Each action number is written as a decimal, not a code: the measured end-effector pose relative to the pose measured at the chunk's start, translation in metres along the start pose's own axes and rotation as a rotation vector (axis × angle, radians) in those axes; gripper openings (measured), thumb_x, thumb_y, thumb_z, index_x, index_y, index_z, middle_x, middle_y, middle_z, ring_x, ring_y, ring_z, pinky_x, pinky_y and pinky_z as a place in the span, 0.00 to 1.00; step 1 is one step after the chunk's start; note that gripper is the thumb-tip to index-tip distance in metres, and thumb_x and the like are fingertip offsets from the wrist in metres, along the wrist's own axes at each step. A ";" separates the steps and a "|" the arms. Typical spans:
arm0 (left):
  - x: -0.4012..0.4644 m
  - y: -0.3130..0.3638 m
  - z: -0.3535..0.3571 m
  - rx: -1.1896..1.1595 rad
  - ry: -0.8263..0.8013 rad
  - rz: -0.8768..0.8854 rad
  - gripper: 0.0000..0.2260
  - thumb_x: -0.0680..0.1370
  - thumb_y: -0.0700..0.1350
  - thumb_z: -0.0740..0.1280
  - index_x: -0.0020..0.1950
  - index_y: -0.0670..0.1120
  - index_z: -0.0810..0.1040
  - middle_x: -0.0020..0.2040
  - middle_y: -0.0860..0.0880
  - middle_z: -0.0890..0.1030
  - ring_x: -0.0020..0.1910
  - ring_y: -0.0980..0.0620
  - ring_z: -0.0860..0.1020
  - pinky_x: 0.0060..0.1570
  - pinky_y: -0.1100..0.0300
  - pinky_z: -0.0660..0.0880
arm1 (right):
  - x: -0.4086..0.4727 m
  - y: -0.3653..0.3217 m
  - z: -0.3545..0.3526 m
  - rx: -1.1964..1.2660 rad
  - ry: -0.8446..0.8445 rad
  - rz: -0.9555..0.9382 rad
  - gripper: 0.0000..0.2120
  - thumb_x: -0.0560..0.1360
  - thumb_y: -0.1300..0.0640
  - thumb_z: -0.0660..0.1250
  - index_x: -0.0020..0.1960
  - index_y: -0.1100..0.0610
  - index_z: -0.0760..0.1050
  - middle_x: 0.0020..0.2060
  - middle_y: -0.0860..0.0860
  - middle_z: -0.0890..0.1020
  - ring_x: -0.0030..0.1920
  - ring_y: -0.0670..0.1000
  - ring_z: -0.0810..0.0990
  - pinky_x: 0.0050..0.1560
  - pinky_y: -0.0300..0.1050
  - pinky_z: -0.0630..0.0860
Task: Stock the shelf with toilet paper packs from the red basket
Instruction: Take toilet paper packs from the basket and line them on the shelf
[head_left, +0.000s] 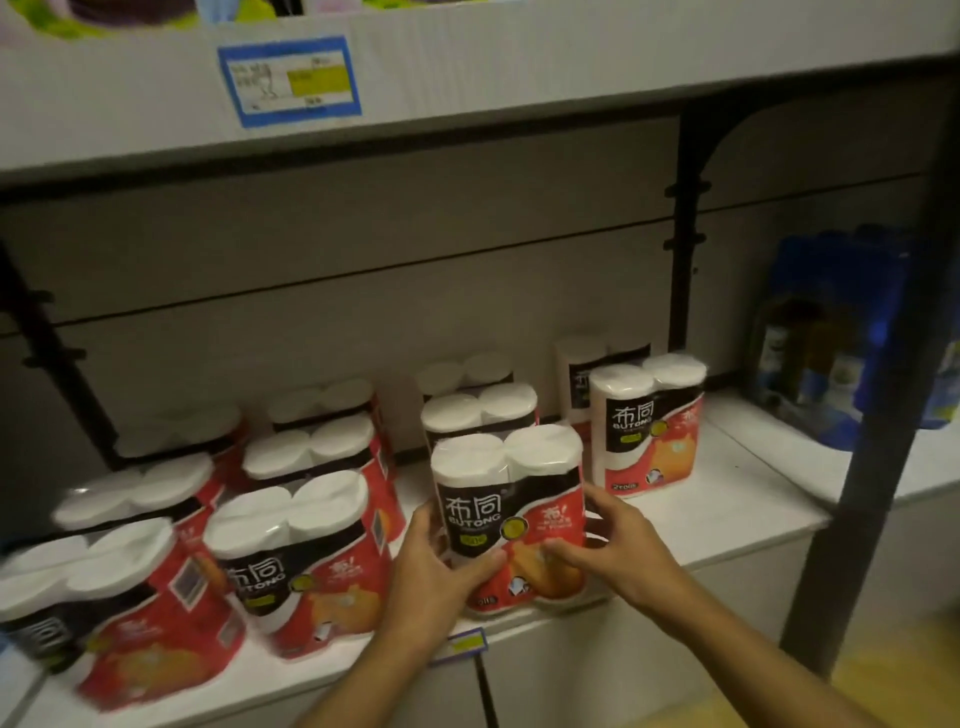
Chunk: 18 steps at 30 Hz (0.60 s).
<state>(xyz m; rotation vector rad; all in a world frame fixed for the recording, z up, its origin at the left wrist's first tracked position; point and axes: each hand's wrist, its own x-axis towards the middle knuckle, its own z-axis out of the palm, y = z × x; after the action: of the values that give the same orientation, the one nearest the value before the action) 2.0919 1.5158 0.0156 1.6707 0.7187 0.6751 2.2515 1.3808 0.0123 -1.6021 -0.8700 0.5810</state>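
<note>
A two-roll toilet paper pack (511, 506) in black, red and white wrap stands upright at the front edge of the white shelf (737, 483). My left hand (434, 571) grips its left side and lower front. My right hand (613, 545) touches its right side with fingers spread. Several matching packs stand in rows on the shelf: one front pack (298, 566) to the left, another (649, 423) to the right and further back. The red basket is out of view.
An upper shelf (467, 67) with a blue price label (291, 80) hangs overhead. A black upright post (872, 415) stands at the right. Blue packaged goods (841, 338) sit beyond it. A small price tag (462, 644) is on the shelf's front edge.
</note>
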 end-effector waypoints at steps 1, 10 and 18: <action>0.002 -0.002 0.002 0.002 0.010 -0.002 0.43 0.56 0.53 0.79 0.69 0.54 0.65 0.61 0.54 0.76 0.60 0.52 0.76 0.60 0.50 0.76 | 0.004 0.002 0.001 0.014 0.006 0.001 0.34 0.66 0.51 0.77 0.64 0.38 0.63 0.54 0.35 0.75 0.56 0.42 0.77 0.52 0.40 0.78; 0.008 -0.019 0.013 0.025 0.090 0.016 0.36 0.65 0.46 0.78 0.69 0.55 0.64 0.61 0.53 0.76 0.60 0.53 0.76 0.57 0.56 0.77 | 0.020 0.018 0.007 0.049 -0.038 -0.020 0.34 0.68 0.54 0.76 0.64 0.37 0.59 0.53 0.33 0.71 0.51 0.38 0.75 0.41 0.30 0.77; 0.010 -0.022 0.010 0.076 0.097 0.010 0.37 0.66 0.45 0.78 0.68 0.56 0.62 0.62 0.54 0.74 0.62 0.53 0.75 0.60 0.54 0.76 | 0.029 0.020 0.011 0.029 -0.094 0.007 0.36 0.70 0.54 0.74 0.67 0.38 0.56 0.56 0.36 0.71 0.55 0.42 0.75 0.45 0.33 0.78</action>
<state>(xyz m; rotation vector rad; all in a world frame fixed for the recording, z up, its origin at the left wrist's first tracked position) 2.1039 1.5207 -0.0071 1.7209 0.8147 0.7481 2.2649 1.4088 -0.0065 -1.5625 -0.9216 0.6759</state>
